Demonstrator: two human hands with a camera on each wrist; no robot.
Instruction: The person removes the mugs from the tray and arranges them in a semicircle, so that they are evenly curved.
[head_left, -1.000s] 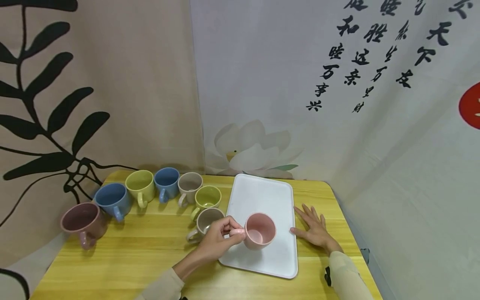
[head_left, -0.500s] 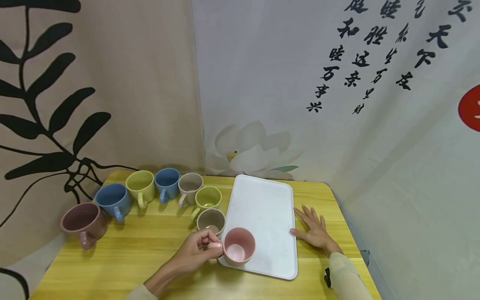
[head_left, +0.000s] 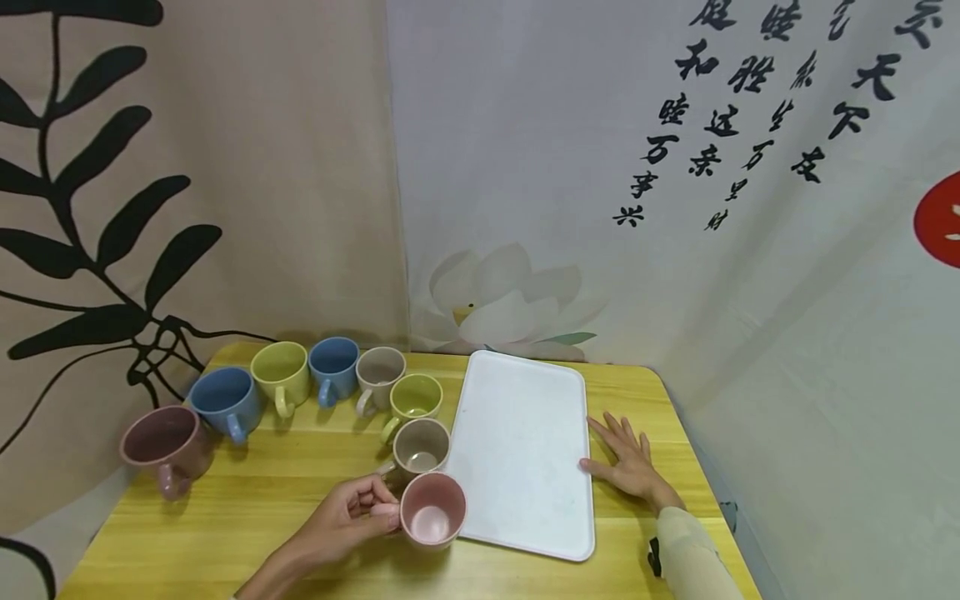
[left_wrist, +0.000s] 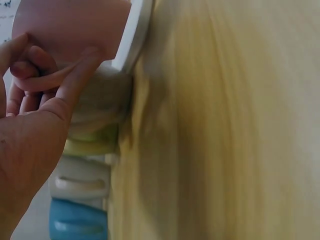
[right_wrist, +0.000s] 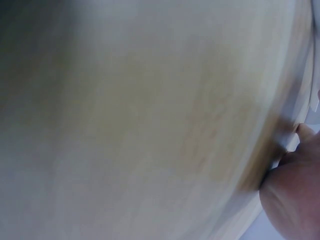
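Observation:
My left hand (head_left: 347,518) pinches the handle of a pink mug (head_left: 433,510), at the near left corner of the white tray (head_left: 525,467). In the left wrist view the fingers and thumb curl round the handle of the pink mug (left_wrist: 75,30). Just behind it in the head view stands a grey-beige mug (head_left: 421,446); whether the two touch I cannot tell. With its fingers spread, my right hand (head_left: 630,462) rests on the table by the tray's right edge, fingertips at the rim. Only part of the right hand (right_wrist: 295,185) shows in the right wrist view.
From the tray's left side an arc of mugs runs back and leftward: a yellow-green mug (head_left: 416,395), a grey mug (head_left: 380,372), a blue mug (head_left: 333,367), another yellow-green mug (head_left: 281,372), another blue mug (head_left: 227,400) and a mauve mug (head_left: 167,446). A curtain (head_left: 525,167) hangs behind the wooden table (head_left: 262,517).
My left hand has carried the pink mug leftward and toward me, from above the middle of the tray to its near left corner. The right hand has stayed in place.

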